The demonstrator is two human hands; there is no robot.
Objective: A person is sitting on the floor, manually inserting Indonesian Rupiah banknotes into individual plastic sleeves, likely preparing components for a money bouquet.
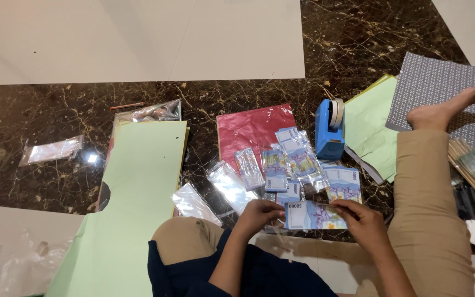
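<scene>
Both hands work low in the view, above the seated person's lap. The left hand (258, 213) grips the left end of a blue banknote (314, 215); the right hand (365, 220) grips its right end, fingers curled over the top edge. The banknote is held flat and horizontal between them, just above the dark marble floor (39, 110).

At 12 o'clock from the banknote, more blue banknotes (343, 184) lie on the floor, some inside clear plastic sleeves (299, 151). At 10 o'clock, empty clear sleeves (229, 186) lie fanned side by side, close together.

At 9 o'clock, a long light-green paper sheet (138, 187) runs from the near edge of the view toward the far side, beside the person's left knee.

Farther at 12 o'clock, a red paper sheet (248, 129) lies under the upper sleeves. A blue tape dispenser (329, 129) stands upright at 1 o'clock, just beside the red sheet. At 2 o'clock, a green paper sheet (372, 126) lies partly under a grey patterned sheet (435, 82), on which the person's bare right foot (449, 107) rests.

At far 10 o'clock, a clear plastic bag (149, 113) lies at the far end of the long sheet, with a thin red pen (127, 105) just beyond it.
</scene>
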